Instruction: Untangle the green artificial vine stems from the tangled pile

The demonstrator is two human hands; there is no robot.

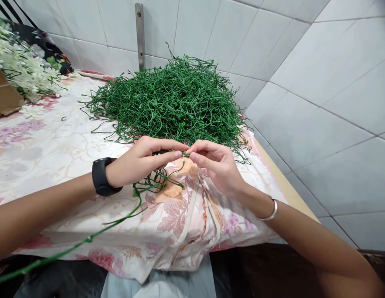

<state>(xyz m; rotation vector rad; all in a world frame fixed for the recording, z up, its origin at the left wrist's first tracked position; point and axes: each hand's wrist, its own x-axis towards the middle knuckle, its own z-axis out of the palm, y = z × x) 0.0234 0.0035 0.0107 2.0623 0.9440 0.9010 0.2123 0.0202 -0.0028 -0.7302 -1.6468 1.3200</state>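
My left hand, with a black watch on its wrist, is closed in a pinch on a green artificial flower stem. The stem's thin branches hang below the palm, and a long stalk runs down to the lower left. My right hand, wearing a silver bangle, meets the left fingertips. Its thumb and forefinger are pinched at a short green bit of the stem between the two hands. The exact grip there is partly hidden by the fingers. Just beyond both hands lies a large tangled pile of green stems.
A floral cloth covers the table and bunches at the front edge. White artificial flowers and brown cardboard sit at the left. White tiled walls close off the back and right; a metal strip is fixed behind the pile.
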